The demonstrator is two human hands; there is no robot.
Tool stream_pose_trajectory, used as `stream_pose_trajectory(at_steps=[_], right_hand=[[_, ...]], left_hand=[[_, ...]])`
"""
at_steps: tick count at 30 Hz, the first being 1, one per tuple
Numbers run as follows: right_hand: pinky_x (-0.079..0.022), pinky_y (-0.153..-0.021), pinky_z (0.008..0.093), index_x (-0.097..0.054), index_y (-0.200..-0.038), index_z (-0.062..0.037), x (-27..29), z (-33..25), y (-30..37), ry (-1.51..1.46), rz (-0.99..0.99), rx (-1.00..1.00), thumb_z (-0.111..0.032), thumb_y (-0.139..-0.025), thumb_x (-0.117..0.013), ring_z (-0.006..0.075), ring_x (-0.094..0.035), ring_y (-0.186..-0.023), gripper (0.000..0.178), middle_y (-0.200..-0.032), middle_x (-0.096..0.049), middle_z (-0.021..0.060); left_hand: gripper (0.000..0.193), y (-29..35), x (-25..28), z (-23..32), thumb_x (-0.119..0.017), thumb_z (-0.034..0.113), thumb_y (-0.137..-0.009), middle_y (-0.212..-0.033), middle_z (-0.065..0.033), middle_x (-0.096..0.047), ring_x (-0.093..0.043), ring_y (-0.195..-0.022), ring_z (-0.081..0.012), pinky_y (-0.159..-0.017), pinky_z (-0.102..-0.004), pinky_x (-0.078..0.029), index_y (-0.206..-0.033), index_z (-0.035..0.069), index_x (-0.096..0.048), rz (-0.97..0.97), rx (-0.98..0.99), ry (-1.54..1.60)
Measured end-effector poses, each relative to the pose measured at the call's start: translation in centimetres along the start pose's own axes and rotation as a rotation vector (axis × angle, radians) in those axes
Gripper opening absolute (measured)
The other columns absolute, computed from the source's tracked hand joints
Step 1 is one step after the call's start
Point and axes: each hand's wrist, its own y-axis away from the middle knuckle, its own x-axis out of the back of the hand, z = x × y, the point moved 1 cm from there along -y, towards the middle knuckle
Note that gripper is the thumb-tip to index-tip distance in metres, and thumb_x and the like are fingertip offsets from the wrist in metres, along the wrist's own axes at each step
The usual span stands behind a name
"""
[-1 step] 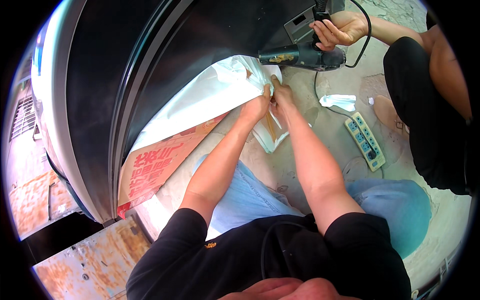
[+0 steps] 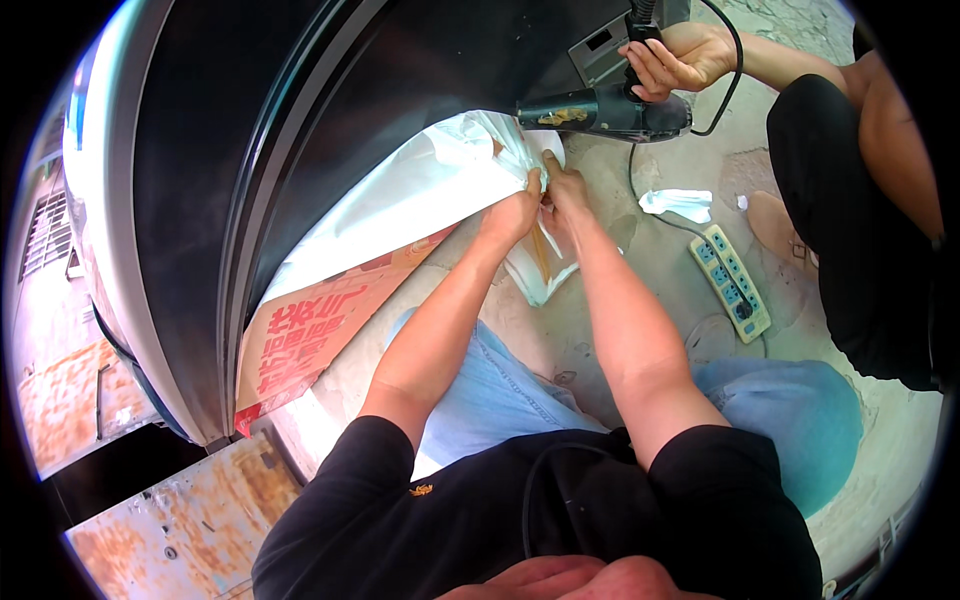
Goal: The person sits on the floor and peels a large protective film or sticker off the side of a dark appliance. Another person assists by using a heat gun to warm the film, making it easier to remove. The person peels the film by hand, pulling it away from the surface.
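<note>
White and thin-looking, the sheet (image 2: 370, 210) lies along the lower part of a dark, glossy curved panel (image 2: 450, 60), its far-right end bunched into creases where both hands meet. The left hand (image 2: 513, 212) has its fingers narrowed on those folds, thumb up, and the right hand (image 2: 563, 190) pinches the same bunch just beside it, though some of its fingertips are hidden. With the grips so close together, an even, gentle pull by both would serve better than a tug from one, since material this thin could tear or crease further. A blower (image 2: 600, 112) in a co-worker's hand (image 2: 680, 62) points its nozzle at the top of the folds, very near the person's fingers; whether it is running cannot be told, but knuckles are best held out of its line, and the two people would do well to agree on each shift. Printed cardboard (image 2: 300, 335) shows under the sheet's lower edge and could catch it. Farther right, on the floor (image 2: 590, 345), lie a crumpled white scrap (image 2: 682, 205) and a power strip (image 2: 730, 283), whose cord should be left slack.
</note>
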Motion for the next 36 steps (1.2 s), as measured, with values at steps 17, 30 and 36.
stream_pose_trajectory(at_steps=[17, 30, 36], right_hand=[[-0.040, -0.048, 0.0330, -0.058, -0.104, 0.0069, 0.0, 0.8, 0.4, -0.060, 0.002, 0.011, -0.044, -0.096, -0.065, 0.0170, -0.052, -0.054, 0.052, -0.075, -0.058, 0.0114], [-0.050, -0.083, 0.0397, -0.069, -0.099, -0.0007, 2.2, -0.2, -3.9, 0.374, 0.449, 0.715, -0.025, -0.086, -0.074, 0.0310, -0.067, -0.092, 0.028, -0.094, -0.071, 0.0159], [-0.052, -0.079, 0.0398, -0.069, -0.100, -0.0001, 1.0, -1.0, -4.6, 0.141, 0.271, 0.728, -0.016, -0.093, -0.061, 0.0305, -0.070, -0.083, 0.019, -0.088, -0.073, 0.0146]], left_hand=[[0.065, 0.2, 0.7, -1.1, -0.061, 0.021, -0.092, -0.135, -0.0321, -0.048, -0.046, -0.123, -0.0484, -0.108, -0.0470, -0.034, -0.143, -0.009, -0.035, -0.102, -0.073, -0.035], [0.059, 0.2, 2.3, -1.6, -0.069, 0.015, -0.083, -0.117, -0.0286, -0.057, -0.052, -0.110, -0.0472, -0.096, -0.0502, -0.042, -0.134, -0.006, -0.046, 0.008, -0.090, -0.175], [0.066, 0.1, 2.5, -0.5, -0.070, 0.016, -0.083, -0.122, -0.0297, -0.055, -0.052, -0.111, -0.0480, -0.097, -0.0505, -0.041, -0.138, -0.006, -0.041, 0.023, -0.031, -0.158]])
